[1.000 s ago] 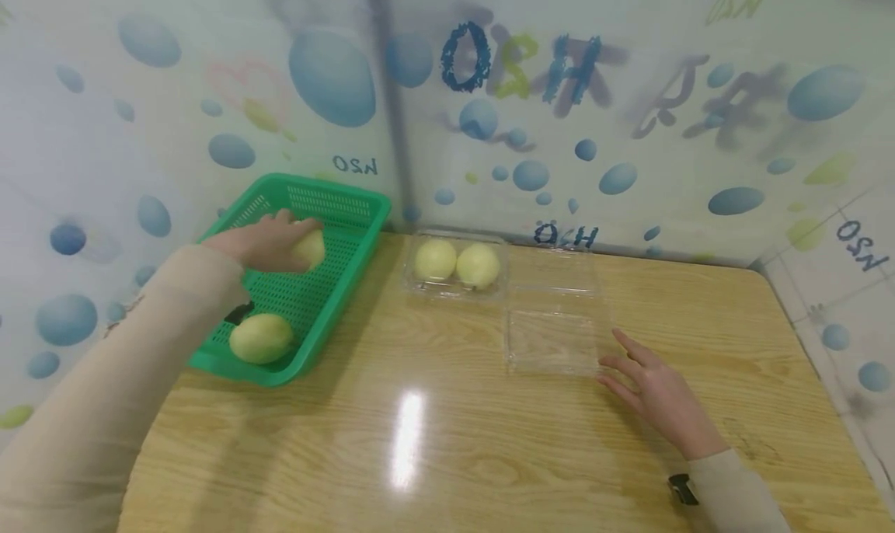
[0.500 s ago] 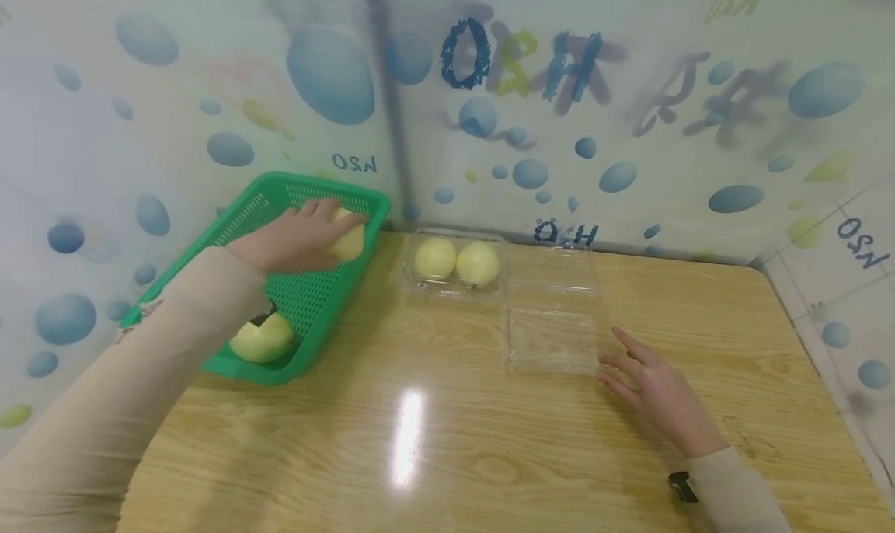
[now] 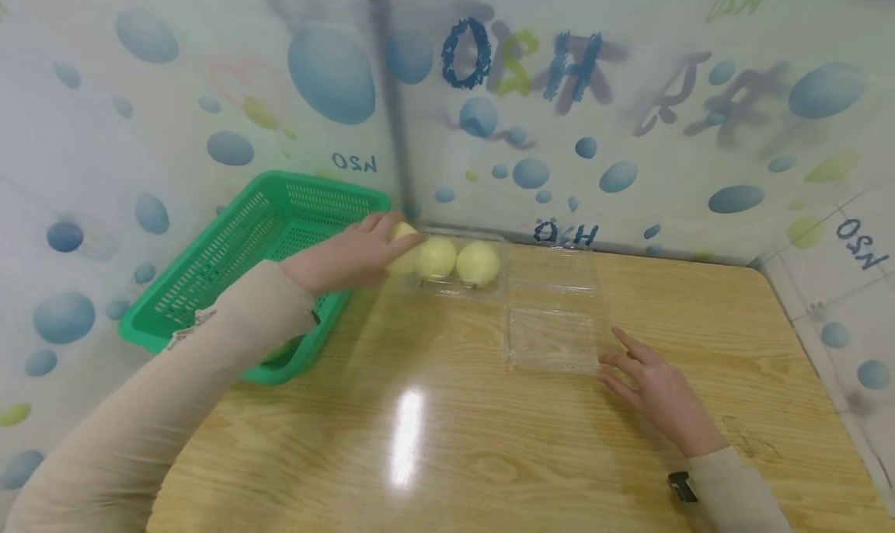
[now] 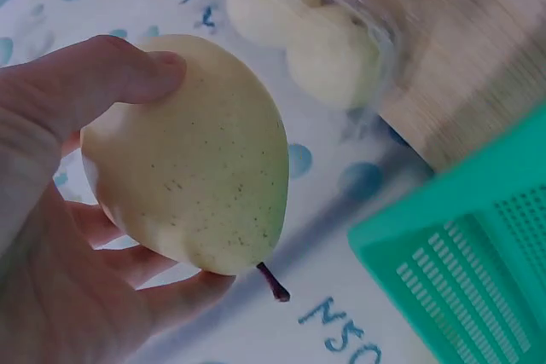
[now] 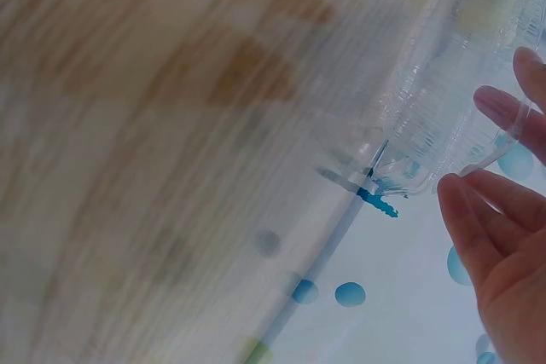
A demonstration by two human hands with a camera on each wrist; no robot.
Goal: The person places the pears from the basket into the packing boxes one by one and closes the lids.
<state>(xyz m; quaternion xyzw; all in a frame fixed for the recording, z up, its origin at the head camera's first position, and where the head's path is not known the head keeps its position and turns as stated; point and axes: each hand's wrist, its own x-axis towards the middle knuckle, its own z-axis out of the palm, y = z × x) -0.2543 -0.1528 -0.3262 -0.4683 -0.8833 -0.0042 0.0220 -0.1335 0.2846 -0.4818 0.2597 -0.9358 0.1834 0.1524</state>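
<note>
We are grasping a pear (image 4: 192, 159) in our left hand (image 3: 343, 255), just beside two boxed pears (image 3: 457, 263), while our right hand (image 3: 657, 393) is lying relaxed against the clear box (image 3: 552, 339).

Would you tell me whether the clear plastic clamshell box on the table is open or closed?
Open: the clamshell box has its lid folded out flat on the table, with two pears uncovered inside.

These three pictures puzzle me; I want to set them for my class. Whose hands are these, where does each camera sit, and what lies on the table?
A person works with bare hands. One camera sits on the head, one on each wrist. In the head view, the left hand grips a pear beside a clear plastic box holding two more pears. The right hand rests flat on the wooden table, fingers touching the box's open lid. A green basket stands on the left.
</note>
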